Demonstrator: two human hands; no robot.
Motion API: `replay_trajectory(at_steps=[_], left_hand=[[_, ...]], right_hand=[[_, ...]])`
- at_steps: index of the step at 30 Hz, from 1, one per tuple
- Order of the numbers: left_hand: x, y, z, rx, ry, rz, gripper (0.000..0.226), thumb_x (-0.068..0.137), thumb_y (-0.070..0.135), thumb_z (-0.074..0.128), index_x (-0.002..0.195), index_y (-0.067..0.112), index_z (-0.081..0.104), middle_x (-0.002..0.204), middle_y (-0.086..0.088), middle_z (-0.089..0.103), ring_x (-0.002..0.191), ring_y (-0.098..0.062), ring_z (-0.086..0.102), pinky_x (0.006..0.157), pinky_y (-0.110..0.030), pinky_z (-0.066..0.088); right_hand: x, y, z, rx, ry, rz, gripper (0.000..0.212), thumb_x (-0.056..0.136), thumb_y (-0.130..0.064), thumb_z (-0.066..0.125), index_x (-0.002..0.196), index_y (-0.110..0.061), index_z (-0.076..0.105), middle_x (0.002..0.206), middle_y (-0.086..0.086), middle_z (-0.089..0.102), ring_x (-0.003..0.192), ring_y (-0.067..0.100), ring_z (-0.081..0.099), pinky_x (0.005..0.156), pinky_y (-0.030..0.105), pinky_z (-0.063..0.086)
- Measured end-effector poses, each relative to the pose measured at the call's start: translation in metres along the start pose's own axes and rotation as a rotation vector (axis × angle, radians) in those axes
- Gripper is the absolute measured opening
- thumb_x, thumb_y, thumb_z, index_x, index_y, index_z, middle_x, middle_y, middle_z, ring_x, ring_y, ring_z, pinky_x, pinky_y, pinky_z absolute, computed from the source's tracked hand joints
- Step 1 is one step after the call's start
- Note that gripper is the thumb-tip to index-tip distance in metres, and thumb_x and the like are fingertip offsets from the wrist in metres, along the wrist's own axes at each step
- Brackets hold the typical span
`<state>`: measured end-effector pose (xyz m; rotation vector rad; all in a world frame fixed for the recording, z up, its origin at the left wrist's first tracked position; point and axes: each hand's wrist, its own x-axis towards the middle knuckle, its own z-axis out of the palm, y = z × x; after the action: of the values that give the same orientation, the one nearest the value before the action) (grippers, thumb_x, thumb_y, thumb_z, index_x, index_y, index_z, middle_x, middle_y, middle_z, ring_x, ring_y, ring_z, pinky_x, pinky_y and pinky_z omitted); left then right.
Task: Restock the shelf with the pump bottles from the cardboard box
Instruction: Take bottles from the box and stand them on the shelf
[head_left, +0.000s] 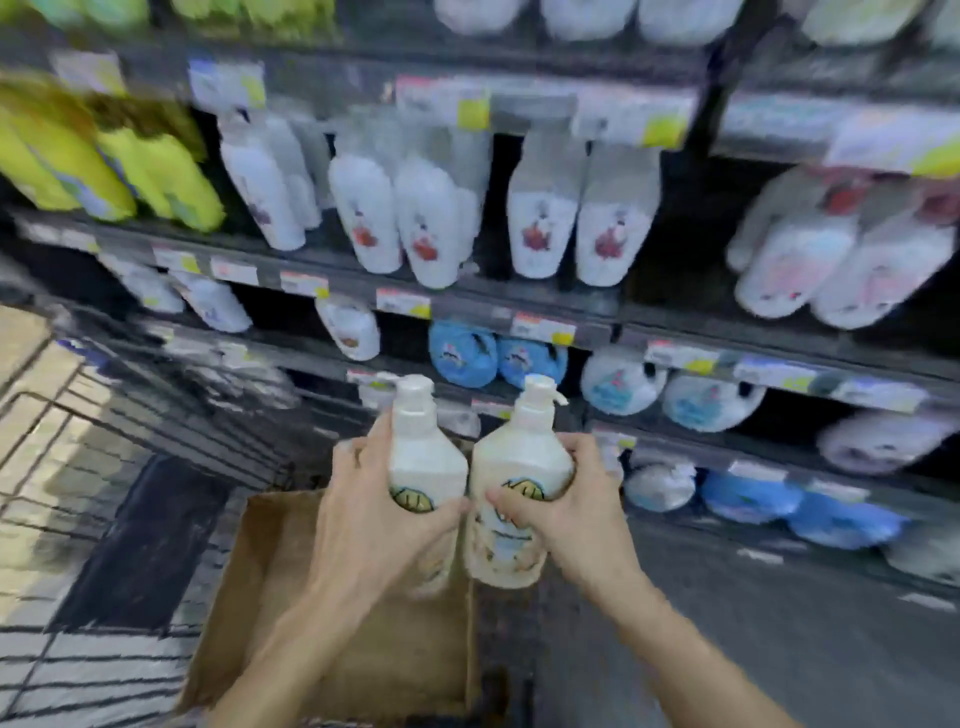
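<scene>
Right now the left hand (374, 514) and the right hand (566, 506) each wrap their fingers around a white pump bottle (423, 457), side by side above the cardboard box (291, 571), so one could slip and fall if they bump.

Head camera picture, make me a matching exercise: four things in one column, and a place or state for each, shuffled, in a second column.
Things:
1. left hand
2. right hand
3. cardboard box
4. yellow-green bottles

Places or states:
A. open, below the hands
B. on an upper shelf, far left
C. gripping the pump bottle whose spout points left
D. gripping the pump bottle whose spout points right

Pairs: 1-C, 2-D, 3-A, 4-B
</scene>
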<state>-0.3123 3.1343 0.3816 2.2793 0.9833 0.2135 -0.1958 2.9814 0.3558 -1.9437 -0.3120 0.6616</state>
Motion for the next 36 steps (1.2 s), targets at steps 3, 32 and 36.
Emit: replay_trajectory(at_steps=[3,32,36], left_hand=[[-0.021,0.104,-0.008,-0.051,0.018,0.085,0.111,0.054,0.060,0.079,0.146,0.040,0.020,0.117,0.001,0.045,0.114,-0.020,0.047,0.085,-0.037,0.045],[0.083,0.460,-0.048,-0.469,0.141,0.583,0.089,0.042,0.044,0.092,0.109,0.050,0.035,0.101,0.024,0.055,0.092,0.011,0.051,0.069,-0.018,0.041],[0.104,0.466,-0.046,-0.465,0.139,0.581,0.084,0.042,0.044,0.092,0.103,0.054,0.035,0.097,0.028,0.053,0.086,0.016,0.050,0.066,-0.012,0.038]], right_hand=[[-0.025,-0.035,-0.096,0.010,0.084,-0.110,0.063,0.057,-0.052,0.088,0.103,-0.043,0.047,0.098,-0.017,0.068,0.089,-0.003,0.064,0.077,0.036,0.057],[0.102,-0.221,-0.425,-0.002,0.461,-0.522,0.072,0.060,-0.032,0.093,0.120,-0.032,0.052,0.105,-0.016,0.068,0.091,-0.007,0.065,0.076,0.023,0.057],[0.131,-0.209,-0.430,0.002,0.465,-0.508,0.073,0.062,-0.030,0.092,0.123,-0.033,0.052,0.109,-0.016,0.067,0.095,-0.007,0.064,0.078,0.021,0.056]])
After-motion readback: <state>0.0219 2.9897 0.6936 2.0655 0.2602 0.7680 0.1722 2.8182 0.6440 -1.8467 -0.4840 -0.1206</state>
